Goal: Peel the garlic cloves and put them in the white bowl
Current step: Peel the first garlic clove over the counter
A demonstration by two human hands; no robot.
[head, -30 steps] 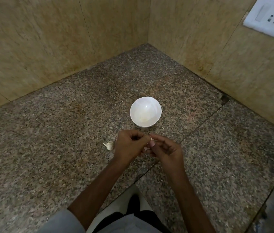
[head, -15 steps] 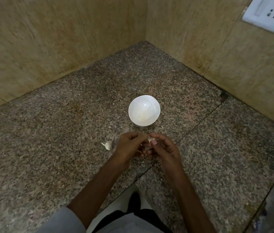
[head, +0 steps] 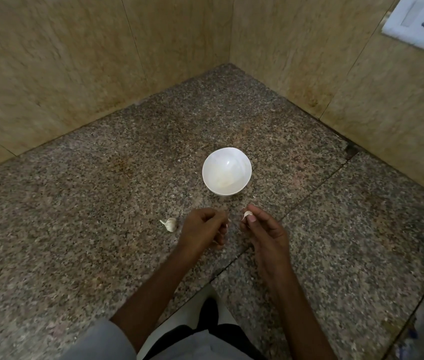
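right hand pinches a small, pale, pointed garlic clove.

Held clove, seemingly unpeeled clove, near white bowl.

light: dim, warm | glare: white bowl washed out | edges: wide-angle bending | walls: soft blur

We take in the corner through one wide-angle camera worn on the head, facing forward and steeply down from close above the speckled counter, the white bowl near mid-frame and two tiled walls closing the far side
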